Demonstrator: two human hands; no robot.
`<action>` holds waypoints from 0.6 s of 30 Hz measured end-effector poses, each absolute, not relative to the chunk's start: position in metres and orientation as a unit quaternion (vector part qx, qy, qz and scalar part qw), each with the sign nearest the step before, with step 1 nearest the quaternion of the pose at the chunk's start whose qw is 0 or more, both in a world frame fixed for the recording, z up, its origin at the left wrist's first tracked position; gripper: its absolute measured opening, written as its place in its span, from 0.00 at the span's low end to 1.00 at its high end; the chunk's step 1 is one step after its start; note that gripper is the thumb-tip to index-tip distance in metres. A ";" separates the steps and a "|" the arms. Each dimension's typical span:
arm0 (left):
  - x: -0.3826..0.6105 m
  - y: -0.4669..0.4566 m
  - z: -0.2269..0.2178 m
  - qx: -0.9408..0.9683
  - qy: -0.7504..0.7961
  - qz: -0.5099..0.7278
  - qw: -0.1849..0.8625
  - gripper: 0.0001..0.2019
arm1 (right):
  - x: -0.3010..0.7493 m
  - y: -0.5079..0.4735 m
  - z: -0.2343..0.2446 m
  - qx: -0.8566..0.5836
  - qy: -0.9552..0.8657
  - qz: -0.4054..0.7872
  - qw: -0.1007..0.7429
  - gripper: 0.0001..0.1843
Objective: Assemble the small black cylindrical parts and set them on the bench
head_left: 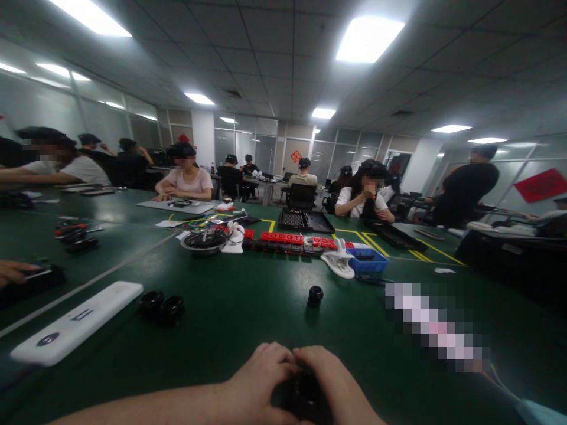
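At the near edge of the green table, my left hand [264, 378] and my right hand [334, 375] are curled around a glossy black round part [306, 389]. Fingers of both hands close on it from either side, and they hide much of its shape. Straight ahead of them a small black ribbed round piece [315, 296] sits alone on the table. To the left, two more black ring-shaped pieces, one [151, 306] beside the other [172, 310], stand close together.
Left lies a long white device [80, 321]; right, a pixelated strip [436, 324]. Farther back are a metal bowl [204, 251] with wires, red blocks [283, 238], a white clamp [340, 260], a blue bin [367, 260] and black trays [305, 220]. Several people sit around; another person's hand [18, 273] is at far left.
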State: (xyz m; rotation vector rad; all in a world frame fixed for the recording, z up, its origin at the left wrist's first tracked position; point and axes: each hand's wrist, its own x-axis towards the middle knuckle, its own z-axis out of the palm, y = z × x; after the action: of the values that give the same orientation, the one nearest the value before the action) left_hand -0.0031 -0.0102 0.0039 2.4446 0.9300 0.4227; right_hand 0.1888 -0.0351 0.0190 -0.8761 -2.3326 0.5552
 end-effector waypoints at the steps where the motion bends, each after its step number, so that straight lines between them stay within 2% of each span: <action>1: -0.003 -0.010 0.003 0.896 0.339 0.155 0.240 0.23 | 0.188 -0.034 0.019 -0.336 -0.874 0.206 0.285 0.30; 5: -0.005 -0.010 -0.002 0.899 0.341 0.150 0.233 0.21 | 0.185 -0.033 0.021 -0.417 -0.857 0.204 0.226 0.42; 8: -0.005 -0.010 -0.002 0.898 0.347 0.146 0.228 0.21 | 0.184 -0.034 0.021 -0.433 -0.851 0.217 0.204 0.38; 12: -0.003 -0.011 0.001 0.899 0.348 0.142 0.226 0.20 | 0.186 -0.034 0.019 -0.361 -0.874 0.213 0.246 0.29; 15: -0.002 -0.010 0.001 0.902 0.341 0.144 0.224 0.19 | 0.189 -0.032 0.017 -0.357 -0.879 0.211 0.236 0.29; 18: -0.003 -0.009 -0.001 0.901 0.330 0.158 0.231 0.22 | 0.191 -0.029 0.017 -0.367 -0.873 0.233 0.223 0.33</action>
State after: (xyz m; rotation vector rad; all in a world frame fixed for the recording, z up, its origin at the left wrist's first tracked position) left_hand -0.0025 -0.0086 -0.0012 2.4782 0.9073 0.4340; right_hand 0.1909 -0.0287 0.0173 -1.0124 -2.4094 0.6422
